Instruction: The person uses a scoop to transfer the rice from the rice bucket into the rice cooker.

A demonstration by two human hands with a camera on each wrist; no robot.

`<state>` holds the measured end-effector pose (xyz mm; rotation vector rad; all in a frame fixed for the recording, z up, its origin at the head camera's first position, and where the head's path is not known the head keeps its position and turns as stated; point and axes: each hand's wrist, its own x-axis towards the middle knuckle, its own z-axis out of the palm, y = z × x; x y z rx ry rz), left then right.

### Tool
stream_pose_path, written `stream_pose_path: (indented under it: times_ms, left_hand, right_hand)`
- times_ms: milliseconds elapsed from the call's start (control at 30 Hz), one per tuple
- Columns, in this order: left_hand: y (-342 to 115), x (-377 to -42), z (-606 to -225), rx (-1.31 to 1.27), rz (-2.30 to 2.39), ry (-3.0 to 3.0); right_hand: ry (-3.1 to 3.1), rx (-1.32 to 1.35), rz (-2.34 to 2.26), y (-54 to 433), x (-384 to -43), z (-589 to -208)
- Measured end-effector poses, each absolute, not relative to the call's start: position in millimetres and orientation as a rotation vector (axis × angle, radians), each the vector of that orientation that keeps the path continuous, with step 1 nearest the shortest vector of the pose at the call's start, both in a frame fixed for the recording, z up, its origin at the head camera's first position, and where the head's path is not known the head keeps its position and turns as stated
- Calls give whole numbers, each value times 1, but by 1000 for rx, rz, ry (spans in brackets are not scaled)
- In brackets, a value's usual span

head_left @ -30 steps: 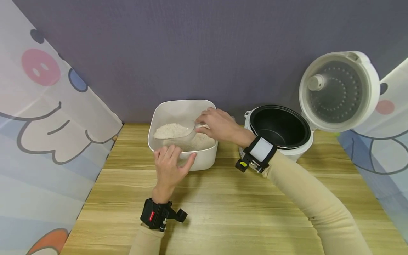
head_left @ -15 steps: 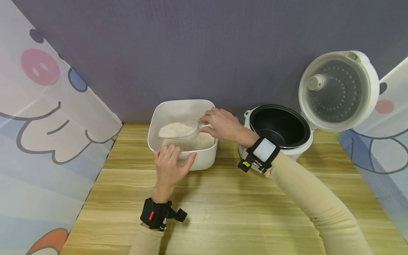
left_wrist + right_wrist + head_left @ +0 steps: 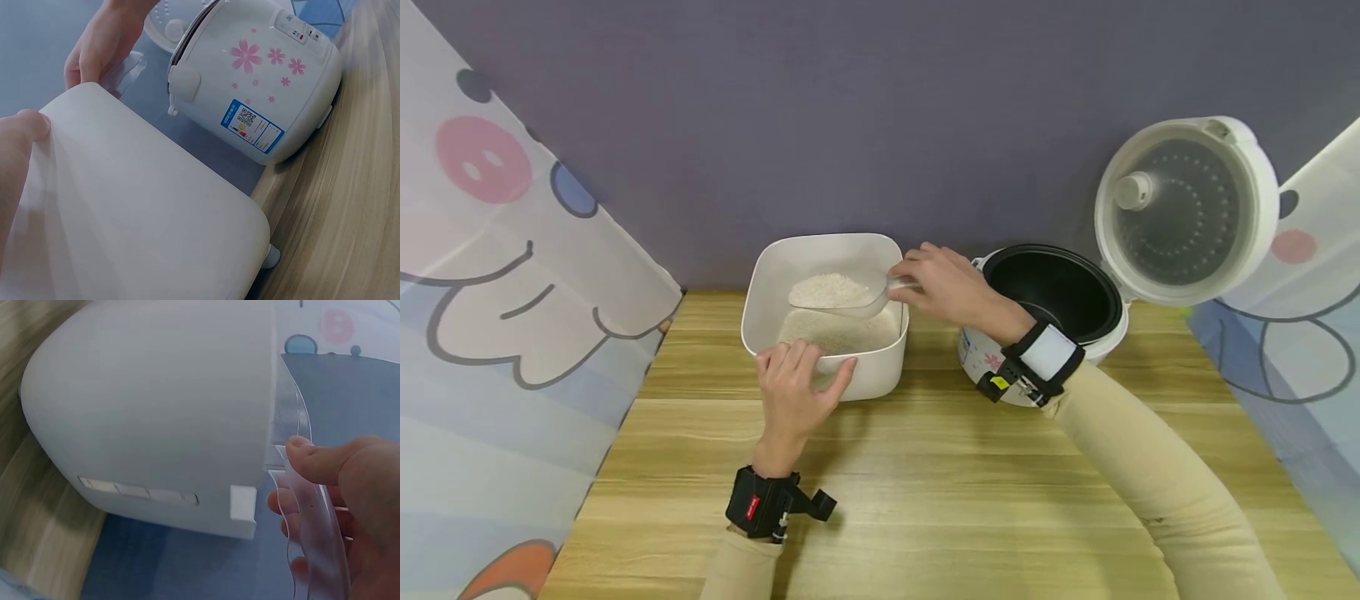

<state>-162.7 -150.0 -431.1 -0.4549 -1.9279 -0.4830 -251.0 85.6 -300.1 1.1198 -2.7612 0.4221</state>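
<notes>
My right hand (image 3: 943, 285) grips the handle of a clear plastic scoop (image 3: 319, 531), its thumb along the top and fingers curled beneath. Heaped with white rice (image 3: 827, 292), the scoop hangs over the right part of a white rice bin (image 3: 868, 377). More rice (image 3: 838, 332) lies in the bin below it. At the bin's front rim is my left hand (image 3: 792, 398), fingers hooked over the edge and thumb against the outer wall; the left wrist view shows that thumb (image 3: 31, 125) on the wall.
Right of the bin stands a white rice cooker (image 3: 256, 75) with pink flowers. Its lid (image 3: 1187, 212) is raised, and a black inner pot (image 3: 1052, 287) sits inside. A grey wall (image 3: 880, 125) rises behind the wooden table (image 3: 925, 500).
My right hand has lifted the rice-filled scoop and moved it to the right inside the bin's outline. The left hand stays on the front rim.
</notes>
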Motion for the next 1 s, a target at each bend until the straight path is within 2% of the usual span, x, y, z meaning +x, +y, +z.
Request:
stream_pose_path:
  times_ms: [467,1000]
  left_hand:
    - [-151,-167,-432,-456,-510,-1917]
    - [-157,-168,-433,-445,-506,-1904]
  right_hand:
    - [-2792,923,455,136,-243,-279]
    - [-2770,700,404,193,-221,-276]
